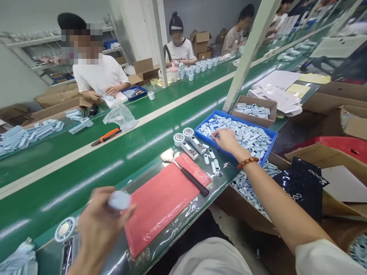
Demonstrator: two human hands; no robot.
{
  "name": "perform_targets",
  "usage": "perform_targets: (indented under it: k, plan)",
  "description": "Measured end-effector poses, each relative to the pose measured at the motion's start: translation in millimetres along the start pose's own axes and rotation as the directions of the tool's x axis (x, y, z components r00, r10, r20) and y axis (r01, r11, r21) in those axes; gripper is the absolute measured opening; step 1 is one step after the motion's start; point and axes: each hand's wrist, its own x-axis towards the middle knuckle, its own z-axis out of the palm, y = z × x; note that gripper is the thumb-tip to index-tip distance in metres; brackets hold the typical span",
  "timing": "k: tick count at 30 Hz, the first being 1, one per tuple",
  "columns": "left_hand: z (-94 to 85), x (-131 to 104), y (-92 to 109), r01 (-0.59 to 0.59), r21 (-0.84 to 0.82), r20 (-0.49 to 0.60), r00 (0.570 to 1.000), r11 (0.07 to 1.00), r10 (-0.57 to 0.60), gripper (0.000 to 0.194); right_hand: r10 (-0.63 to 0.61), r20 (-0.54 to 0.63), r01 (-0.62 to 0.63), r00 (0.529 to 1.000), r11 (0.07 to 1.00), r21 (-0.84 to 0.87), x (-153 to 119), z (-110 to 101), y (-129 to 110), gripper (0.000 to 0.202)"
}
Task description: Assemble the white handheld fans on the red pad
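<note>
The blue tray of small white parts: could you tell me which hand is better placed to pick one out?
Right. The right hand already rests in the blue tray, while the left hand is far off, holding a white piece.

A mat [160, 202] lies on the worktop [86, 179] before me, a hammer [186, 173] across it — behind and right, a tray [271, 133] of small parts [246, 135]; two fans [183, 135] just left of it.

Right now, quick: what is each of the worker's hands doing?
Left hand: closed on a small white part, blurred.
Right hand: reaching into the blue tray of white pieces; grip cannot be told.
</note>
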Motion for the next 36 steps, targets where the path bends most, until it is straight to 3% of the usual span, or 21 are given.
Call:
perform_targets:
  k: [1,3,6,9,13,17,21,24,27,29,32,34,36]
  plan:
    - [13.9,-7.4,18.3,-0.114,0.009,0.061,0.992,0.993,0.113,0.038,0.007,-0.026,-0.006,1.0,0.999,0.035,-2.3,-1.5,-1.6,0.026]
    - [40.6,-20.3,51.0,-0.32,0.006,0.161,0.935,0.947,0.315,0.022,0.017,-0.091,-0.005,0.996,0.992,0.127,-10.7,-6.1,-7.6,0.024]
    - [70.6,-34.2,80.7,-0.419,0.032,0.214,0.889,0.907,0.404,0.007,0.009,-0.167,0.046,0.986,0.946,0.32,-36.3,-12.3,-25.0,0.024]
    - [86.2,-39.9,87.6,-0.473,0.096,0.321,0.848,0.876,0.422,0.019,-0.032,-0.165,0.114,0.986,0.85,0.515,-77.0,-12.6,-49.9,0.03]
    - [91.2,-37.7,83.3,-0.501,0.116,0.392,0.816,0.858,0.424,0.019,-0.063,-0.137,0.137,0.989,0.746,0.652,-133.1,-6.3,-83.6,0.033]
    - [84.2,-36.5,81.5,-0.398,-0.029,0.397,0.837,0.917,0.375,0.028,-0.046,-0.176,0.149,0.983,0.755,0.639,-169.4,-1.4,-112.7,0.022]
    - [70.4,-35.6,84.2,-0.122,-0.232,0.351,0.915,0.965,0.201,0.034,-0.199,-0.234,0.294,0.952,0.81,0.507,-188.7,1.4,-138.2,0.012]
    - [56.5,-29.8,87.5,0.166,-0.461,0.332,0.943,0.872,-0.004,0.032,-0.321,-0.25,0.403,0.913,0.8,0.445,-196.7,5.4,-153.3,0.012]
    - [44.6,-24.2,91.3,0.356,-0.604,0.406,0.907,0.713,-0.11,0.035,-0.431,-0.271,0.509,0.861,0.752,0.419,-201.4,12.4,-163.7,0.013]
    - [41.2,-24.0,93.3,0.411,-0.641,0.422,0.894,0.648,-0.15,0.026,-0.493,-0.275,0.564,0.826,0.711,0.42,-203.8,18.4,-167.6,0.015]
    - [41.8,-28.6,92.5,0.446,-0.635,0.389,0.89,0.631,-0.238,0.013,-0.598,-0.249,0.645,0.762,0.666,0.375,-207.6,28.0,-168.9,0.017]
    - [42.2,-32.2,87.3,0.444,-0.594,0.379,0.89,0.671,-0.253,0.014,-0.667,-0.222,0.701,0.711,0.647,0.301,-209.5,33.3,-168.1,0.019]
    - [40.7,-34.7,76.9,0.368,-0.53,0.333,0.919,0.764,-0.212,0.02,-0.691,-0.204,0.72,0.693,0.648,0.249,-210.1,37.2,-167.4,0.019]
